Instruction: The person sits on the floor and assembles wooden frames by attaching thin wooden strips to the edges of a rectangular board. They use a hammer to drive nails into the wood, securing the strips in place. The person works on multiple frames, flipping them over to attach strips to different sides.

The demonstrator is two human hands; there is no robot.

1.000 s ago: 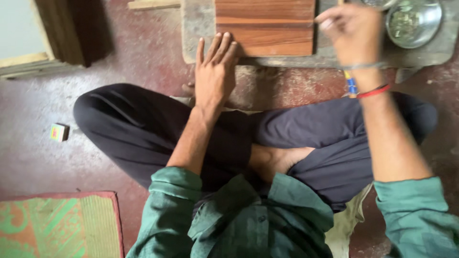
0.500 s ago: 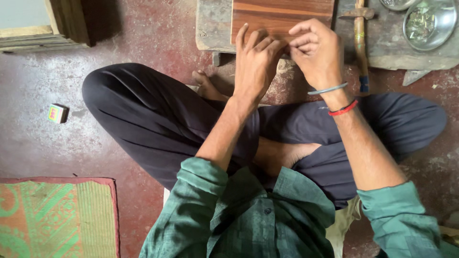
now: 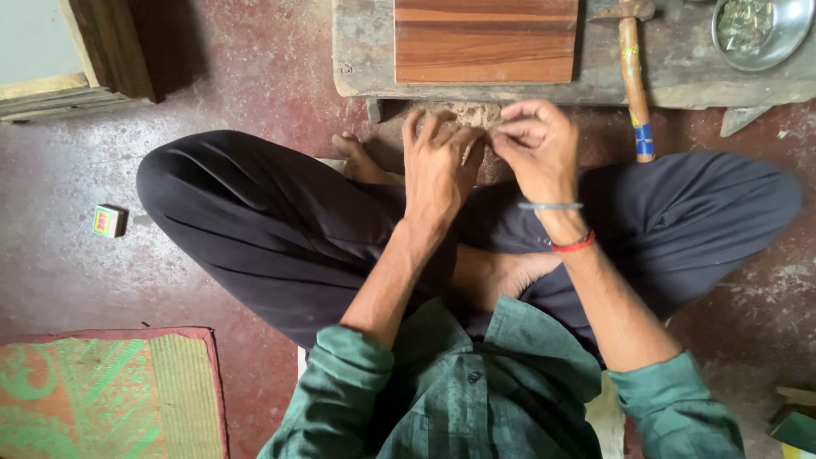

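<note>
I sit cross-legged on a red floor. My left hand (image 3: 438, 166) and my right hand (image 3: 537, 149) meet just below the near edge of a low grey slab (image 3: 361, 51). The right fingertips are pinched together, and the left thumb and forefinger touch them; the other left fingers are spread. Anything between the fingers is too small to see. A reddish-brown wooden board (image 3: 484, 42) lies on the slab right above the hands. A hammer (image 3: 633, 81) with a wooden handle lies to the right of the board.
A steel bowl (image 3: 756, 30) of small bits stands at the slab's right end. Stacked wooden frames (image 3: 81, 51) lean at the top left. A small box (image 3: 109, 221) lies on the floor to my left, and a green-orange mat (image 3: 102, 391) at the lower left.
My right hand came down from the bowl to meet my left hand. Both hands then slid off the board's edge to below the slab. The view has tilted downward.
</note>
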